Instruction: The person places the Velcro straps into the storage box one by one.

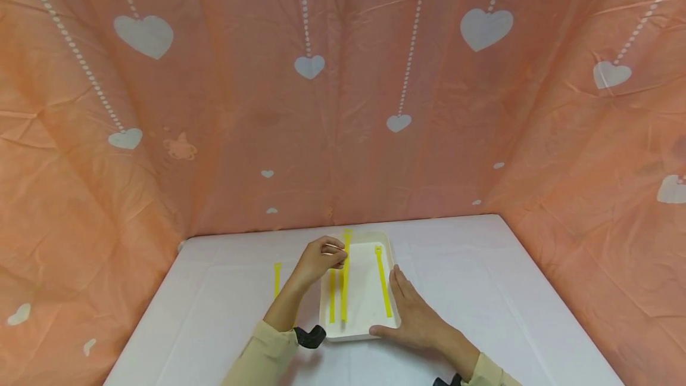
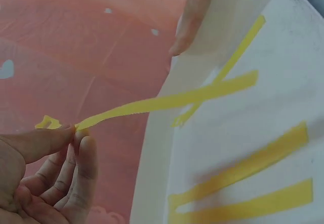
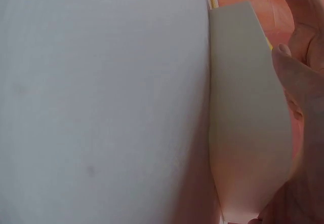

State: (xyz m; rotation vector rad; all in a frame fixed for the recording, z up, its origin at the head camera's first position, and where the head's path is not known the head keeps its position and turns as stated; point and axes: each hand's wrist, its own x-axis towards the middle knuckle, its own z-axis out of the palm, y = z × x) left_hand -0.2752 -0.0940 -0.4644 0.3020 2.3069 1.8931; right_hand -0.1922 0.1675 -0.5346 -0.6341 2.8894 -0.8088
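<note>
My left hand (image 1: 320,261) pinches a yellow strap-like cable tie (image 2: 167,101) between thumb and fingertips, just below its slotted head. The tie's long tail hangs over a shallow white tray (image 1: 370,236). Inside that tray lie more yellow ties: one on the right (image 1: 384,288), and two side by side on the left, best seen in the left wrist view as a lower tie (image 2: 253,202) and an upper tie (image 2: 243,168). Fingers extended, my right hand (image 1: 418,317) rests against the tray's near right corner, its thumb along the front rim.
Another yellow tie (image 1: 277,279) lies on the white tabletop (image 1: 225,290) left of the tray, partly hidden behind my left forearm. An orange cloth (image 1: 343,153) with white hearts hangs behind the table and along both sides.
</note>
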